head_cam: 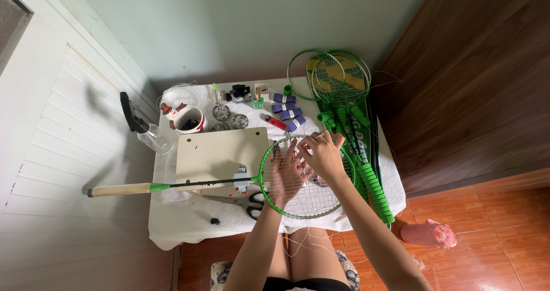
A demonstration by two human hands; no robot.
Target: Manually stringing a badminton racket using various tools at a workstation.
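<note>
A green badminton racket lies across the table, its round head (pixel 269 196) near the front edge and its wooden grip (pixel 117 190) sticking out to the left. My left hand (pixel 286 176) rests flat on the strings with fingers spread. My right hand (pixel 322 153) hovers over the upper right of the head, fingers pinching a thin white string. Loose string hangs down from the head toward my lap.
A beige board (pixel 220 150) sits under the racket shaft, scissors (pixel 243 200) beside it. Several green rackets (pixel 344 96) lie at the right. Purple grip rolls (pixel 286 110), a mug (pixel 189 119), a lighter and small tins stand at the back. A pink bottle (pixel 429 235) lies on the floor.
</note>
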